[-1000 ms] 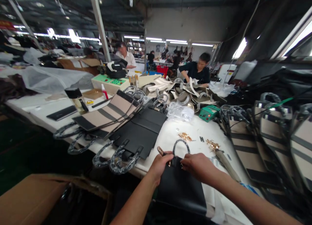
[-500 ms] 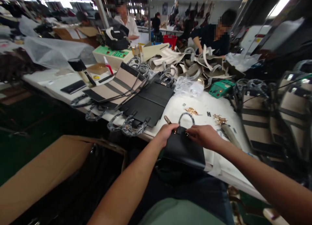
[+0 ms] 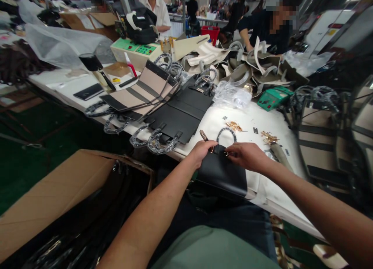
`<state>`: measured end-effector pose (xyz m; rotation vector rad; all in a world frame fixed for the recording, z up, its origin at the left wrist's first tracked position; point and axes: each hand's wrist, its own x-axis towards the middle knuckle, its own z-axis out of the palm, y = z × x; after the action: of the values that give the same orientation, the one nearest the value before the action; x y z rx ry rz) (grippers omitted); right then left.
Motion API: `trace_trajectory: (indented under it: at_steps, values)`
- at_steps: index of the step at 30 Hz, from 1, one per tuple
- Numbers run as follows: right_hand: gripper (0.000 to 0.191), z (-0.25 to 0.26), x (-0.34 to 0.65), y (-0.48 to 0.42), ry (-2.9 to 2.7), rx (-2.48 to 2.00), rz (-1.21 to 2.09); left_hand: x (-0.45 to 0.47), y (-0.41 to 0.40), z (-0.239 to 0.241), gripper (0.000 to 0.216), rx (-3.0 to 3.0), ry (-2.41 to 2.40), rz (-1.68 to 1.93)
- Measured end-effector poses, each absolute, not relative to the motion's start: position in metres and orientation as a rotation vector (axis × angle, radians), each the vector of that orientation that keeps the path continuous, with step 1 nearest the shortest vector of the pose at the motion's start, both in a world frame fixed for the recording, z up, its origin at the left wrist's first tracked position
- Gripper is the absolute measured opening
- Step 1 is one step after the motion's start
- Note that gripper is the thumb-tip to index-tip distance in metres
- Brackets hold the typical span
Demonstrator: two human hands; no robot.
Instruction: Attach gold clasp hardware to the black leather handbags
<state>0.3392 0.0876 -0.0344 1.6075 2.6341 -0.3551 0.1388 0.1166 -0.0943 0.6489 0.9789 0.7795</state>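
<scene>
Black bag (image 3: 221,175) points its handle (image 3: 227,129) across the white table (image 3: 246,138).

Things are carried by a white-topped table (image 3: 247,117), read here as a dial around the middle of the view. Striped panels (image 3: 138,92) are laid at ten o'clock, beside a flat black bag (image 3: 186,107) near the centre. A pale machine (image 3: 135,58) is set at eleven. Scraps (image 3: 243,65) are heaped past one, clear plastic (image 3: 234,98) at two. A green box (image 3: 275,98) is placed before three, gold pieces (image 3: 234,126) at three. The near edge is overlapped by a held black bag (image 3: 223,176) toward five.
</scene>
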Motion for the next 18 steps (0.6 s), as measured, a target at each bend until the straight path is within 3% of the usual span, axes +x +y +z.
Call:
trace_trajectory:
  at_steps: [6, 18]
  values:
    - [0.023, -0.033, 0.340, 0.096, 2.639, 1.569, -0.484, 0.138, 0.117, -0.094, 0.022, 0.686, 1.013, 0.783]
    - [0.017, -0.043, 0.334, 0.084, 2.640, 1.635, -0.253, 0.139, 0.118, -0.097, 0.021, 0.688, 1.036, 0.800]
